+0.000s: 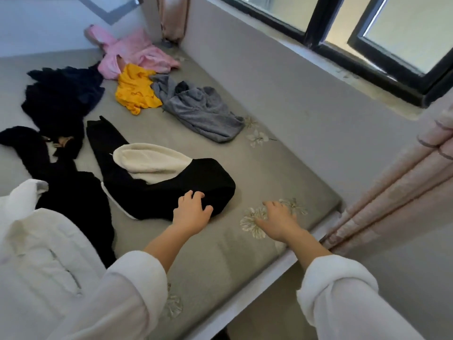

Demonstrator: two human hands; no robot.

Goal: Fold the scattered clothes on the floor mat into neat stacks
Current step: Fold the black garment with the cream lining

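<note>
A black garment with cream fleece lining [157, 182] lies partly folded in the middle of the grey floor mat [220, 253]. My left hand [192, 212] grips its near edge, fingers curled into the black fabric. My right hand [279, 219] hovers flat over the bare mat to the right, fingers spread, holding nothing. Farther back lie a grey garment [201, 109], a yellow one [134, 89], a pink one [132, 52] and a dark navy one [61, 94]. Another black garment [71, 192] sprawls at left, beside a white jacket [44, 253].
A grey wall [294, 106] runs along the mat's right side under a black-framed window [367, 33]. Pink curtains [392, 192] hang at right and at the far corner [174, 18]. The mat's near edge drops to the floor [257, 315].
</note>
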